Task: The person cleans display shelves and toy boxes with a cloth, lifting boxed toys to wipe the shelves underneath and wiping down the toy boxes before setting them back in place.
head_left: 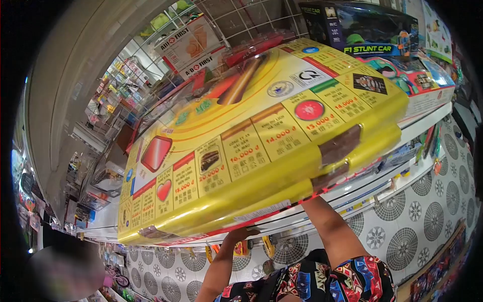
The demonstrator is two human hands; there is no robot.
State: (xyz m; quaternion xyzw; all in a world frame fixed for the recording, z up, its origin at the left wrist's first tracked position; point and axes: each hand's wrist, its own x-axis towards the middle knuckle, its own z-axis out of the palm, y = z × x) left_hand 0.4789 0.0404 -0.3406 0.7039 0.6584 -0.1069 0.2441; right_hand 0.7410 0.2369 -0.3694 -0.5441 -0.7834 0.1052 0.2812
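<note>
I've my left hand (pixel 242 234) and right hand (pixel 309 202) beneath the yellow board-game box (pixel 251 146)! Fingers mostly hidden; grip, I can't tell.

A black fabric garment (pixel 304 277) bears red, blue and cream patches. Its short sleeves (pixel 365 279) leave the forearms (pixel 333 229) bare.

Free aisle (pixel 402 251) nearside, grid (pixel 245 19) behind box (pixel 246 128)

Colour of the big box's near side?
Mostly shiny yellow, with brown patches; the near side shows best in the head view.
</note>
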